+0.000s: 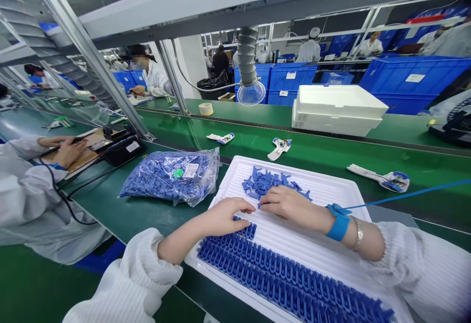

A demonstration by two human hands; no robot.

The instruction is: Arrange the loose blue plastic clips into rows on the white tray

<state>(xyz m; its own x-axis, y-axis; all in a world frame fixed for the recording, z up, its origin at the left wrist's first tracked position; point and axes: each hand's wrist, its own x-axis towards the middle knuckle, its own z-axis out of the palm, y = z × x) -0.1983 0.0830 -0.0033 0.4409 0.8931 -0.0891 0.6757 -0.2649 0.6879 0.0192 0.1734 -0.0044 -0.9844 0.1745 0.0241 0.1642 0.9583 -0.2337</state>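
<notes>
A white ribbed tray (312, 178) lies in front of me. At its far side is a loose pile of small blue plastic parts (263, 182). Along its near side, more of the same parts stand packed in neat long rows (294, 284), with a short row started behind them. My left hand (226, 216) hovers over that short row, thumb and forefinger apart and nothing visible between them. Just in front of the pile, my right hand (289, 206) pinches a blue plastic part that is mostly hidden by the fingertips. A blue strap with a cord circles my right wrist.
Left of the tray sits a clear bag (172, 176) full of blue parts. Beyond, a green belt carries white device halves (279, 148). White foam boxes (338, 110) and a tape roll (206, 109) are farther back. A co-worker's hands (69, 151) are at the left.
</notes>
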